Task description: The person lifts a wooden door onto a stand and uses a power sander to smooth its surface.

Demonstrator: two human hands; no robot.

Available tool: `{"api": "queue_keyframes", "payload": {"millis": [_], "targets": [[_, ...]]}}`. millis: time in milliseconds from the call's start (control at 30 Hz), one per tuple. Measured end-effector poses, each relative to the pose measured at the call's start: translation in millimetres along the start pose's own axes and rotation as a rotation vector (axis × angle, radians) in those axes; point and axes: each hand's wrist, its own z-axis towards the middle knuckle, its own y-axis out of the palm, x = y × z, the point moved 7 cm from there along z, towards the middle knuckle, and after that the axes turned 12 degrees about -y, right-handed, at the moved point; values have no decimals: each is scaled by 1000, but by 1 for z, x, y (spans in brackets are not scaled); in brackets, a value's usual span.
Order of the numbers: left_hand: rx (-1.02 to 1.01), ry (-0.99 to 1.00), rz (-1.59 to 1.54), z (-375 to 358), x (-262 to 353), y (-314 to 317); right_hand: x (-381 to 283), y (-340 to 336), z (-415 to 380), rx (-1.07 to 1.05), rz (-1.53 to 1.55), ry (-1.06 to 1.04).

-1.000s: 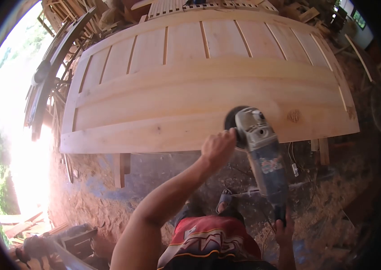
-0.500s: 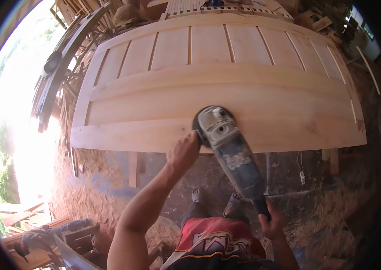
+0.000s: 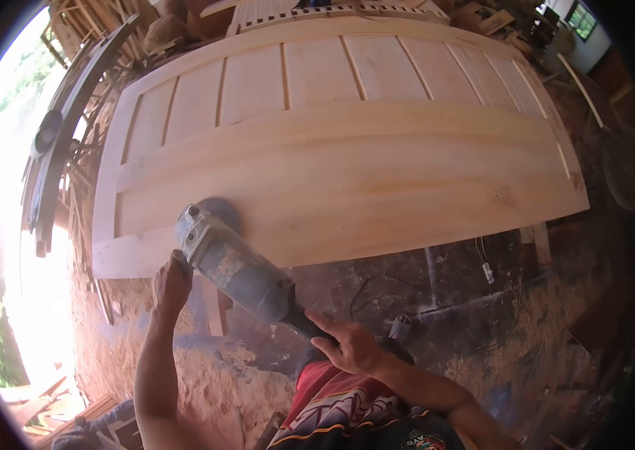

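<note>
A power sander (image 3: 239,270) with a round pad (image 3: 221,213) lies over the lower left part of a large pale wooden panel (image 3: 377,165). My left hand (image 3: 173,283) is closed round the side handle near the tool's head, left of the pad. Farther back, my right hand (image 3: 346,345) grips the dark rear handle. The tool slants from upper left to lower right, its pad at the panel's surface. Upright grooves divide the panel's far section into slats.
Stacked timber (image 3: 85,97) stands at the left. Wood shavings and a cable connector (image 3: 488,273) lie on the floor (image 3: 445,330) below the panel. A slatted wooden piece (image 3: 340,10) is beyond the far edge. A support leg (image 3: 215,311) shows under the panel.
Both hands have carried the sander left along the panel, and it is now tilted more sideways. The camera view has shifted too.
</note>
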Motion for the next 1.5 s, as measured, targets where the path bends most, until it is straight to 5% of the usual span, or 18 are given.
{"api": "queue_keyframes", "payload": {"millis": [267, 367, 600, 767, 900, 1067, 1200, 1333, 1500], "targets": [[-42, 145, -10, -65, 230, 39, 28, -158, -144, 239, -61, 48], [-129, 246, -22, -101, 343, 61, 43, -235, -223, 221, -82, 284], [-261, 427, -8, -168, 606, 95, 94, -391, -378, 408, -129, 444], [-286, 557, 27, -192, 720, 118, 126, -458, -449, 500, -81, 629], [-232, 483, 0, -184, 710, 119, 120, -467, -423, 499, -125, 429], [-143, 356, -42, -164, 601, 110, 93, -431, -352, 392, -152, 142], [-170, 243, -6, -162, 538, 94, 95, -401, -327, 262, -54, 246], [-178, 273, 7, -166, 547, 95, 95, -399, -338, 303, -41, 270], [-211, 423, -3, -188, 659, 121, 109, -446, -408, 430, -134, 368]]}}
